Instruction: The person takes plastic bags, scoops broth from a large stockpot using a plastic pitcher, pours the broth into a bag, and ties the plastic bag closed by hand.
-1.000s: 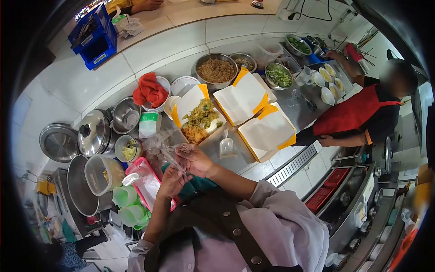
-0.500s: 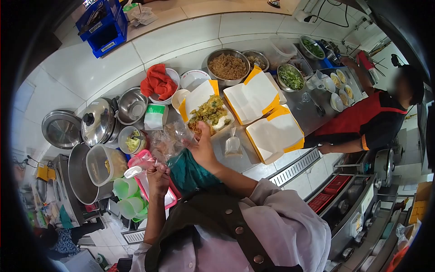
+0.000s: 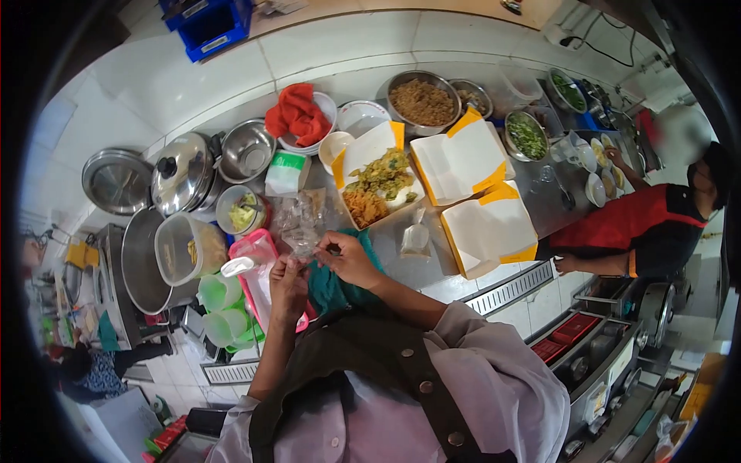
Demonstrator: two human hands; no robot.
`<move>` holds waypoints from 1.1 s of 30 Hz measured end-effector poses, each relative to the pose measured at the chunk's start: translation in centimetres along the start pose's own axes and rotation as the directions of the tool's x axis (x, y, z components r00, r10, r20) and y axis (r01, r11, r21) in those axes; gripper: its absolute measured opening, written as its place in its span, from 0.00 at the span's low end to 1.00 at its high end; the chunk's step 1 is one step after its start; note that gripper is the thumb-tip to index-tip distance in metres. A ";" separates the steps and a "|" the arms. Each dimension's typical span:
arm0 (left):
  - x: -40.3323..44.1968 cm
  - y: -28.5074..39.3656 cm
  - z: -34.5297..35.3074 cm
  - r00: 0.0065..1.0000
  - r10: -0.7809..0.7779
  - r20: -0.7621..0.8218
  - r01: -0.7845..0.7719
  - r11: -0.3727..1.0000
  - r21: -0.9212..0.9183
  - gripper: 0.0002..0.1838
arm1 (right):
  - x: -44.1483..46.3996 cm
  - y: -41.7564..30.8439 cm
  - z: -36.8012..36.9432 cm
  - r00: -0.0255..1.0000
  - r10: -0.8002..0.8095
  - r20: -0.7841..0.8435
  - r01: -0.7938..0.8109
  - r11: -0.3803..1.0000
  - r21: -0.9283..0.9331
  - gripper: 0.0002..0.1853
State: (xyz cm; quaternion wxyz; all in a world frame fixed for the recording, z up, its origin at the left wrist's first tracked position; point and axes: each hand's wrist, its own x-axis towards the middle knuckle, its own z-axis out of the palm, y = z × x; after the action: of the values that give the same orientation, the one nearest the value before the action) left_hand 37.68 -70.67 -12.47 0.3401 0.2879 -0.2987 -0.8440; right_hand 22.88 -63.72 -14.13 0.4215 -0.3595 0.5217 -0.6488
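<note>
My left hand (image 3: 289, 287) and my right hand (image 3: 350, 258) are close together, both with fingers pinched on a small clear plastic bag (image 3: 302, 238). More clear plastic lies just beyond them. Ahead and to the right is an open takeaway box (image 3: 372, 150) with orange flaps, holding fried food and something orange and shredded (image 3: 364, 208). A tied clear bag (image 3: 415, 238) with pale contents lies right of my right hand. Below my hands is a teal cloth (image 3: 340, 289), beside a pink tray (image 3: 256, 266).
Two open boxes (image 3: 461, 157) (image 3: 490, 230) stand to the right, with bowls of food (image 3: 422, 100) (image 3: 527, 136) behind. Steel pots (image 3: 183, 174), tubs and green cups (image 3: 225, 327) are at the left. A co-worker (image 3: 625, 231) in a red apron stands at the right.
My hands came apart with the plastic, then closed together again on it. The view has shifted, and the counter items appear farther right. The co-worker's arm remains stretched toward the small bowls.
</note>
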 end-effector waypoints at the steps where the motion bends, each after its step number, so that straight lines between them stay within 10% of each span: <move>1: -0.1 0.0 -0.3 0.998 -0.047 0.048 0.050 0.997 -0.064 0.05 | -0.3 0.3 0.1 0.998 0.062 0.006 -0.062 0.997 -0.042 0.05; 4: -0.8 0.4 1.2 0.996 -0.071 0.056 0.071 0.997 0.002 0.06 | -0.4 1.0 1.6 0.947 0.269 -0.174 -0.204 0.925 0.320 0.09; 7: -0.2 -1.1 -2.1 0.997 0.068 0.048 -0.083 0.783 0.617 0.04 | -0.5 3.2 0.2 0.899 0.436 0.034 -0.361 0.694 0.623 0.15; 11: -0.3 -1.8 -3.0 0.999 0.022 -0.027 0.007 0.631 0.775 0.16 | -1.1 2.6 0.9 0.919 0.384 0.089 -0.392 0.872 0.293 0.15; 17: -1.7 -1.8 -1.4 0.991 -0.104 -0.079 0.131 0.834 0.536 0.11 | -1.7 3.1 1.8 0.980 0.168 -0.107 -0.198 0.779 -0.594 0.19; 20: -2.1 -2.7 -2.9 0.998 0.012 -0.061 0.025 0.822 0.569 0.13 | -1.5 3.7 1.9 0.992 0.121 -0.025 -0.102 0.689 -0.718 0.20; 21: -2.8 -0.8 -1.8 0.967 -0.113 -0.229 0.237 0.727 0.644 0.17 | -1.3 4.1 1.9 0.987 0.162 0.019 -0.103 0.709 -0.698 0.21; 26: -5.5 -1.3 -4.8 0.954 -0.236 -0.184 0.178 0.942 -0.284 0.06 | 0.6 6.0 1.9 0.817 0.438 0.374 -0.254 0.857 -0.449 0.18; 33: -11.2 -0.1 -9.9 0.953 -0.059 -0.297 0.116 0.977 0.177 0.13 | -1.3 5.9 8.5 0.613 0.443 0.654 -0.362 0.894 -0.265 0.13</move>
State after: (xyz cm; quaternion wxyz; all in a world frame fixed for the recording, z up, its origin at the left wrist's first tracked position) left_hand 51.21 -65.29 -15.89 0.3126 0.4530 -0.3128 -0.7741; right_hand 32.09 -66.24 -18.32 0.7016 -0.4732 0.4235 -0.3233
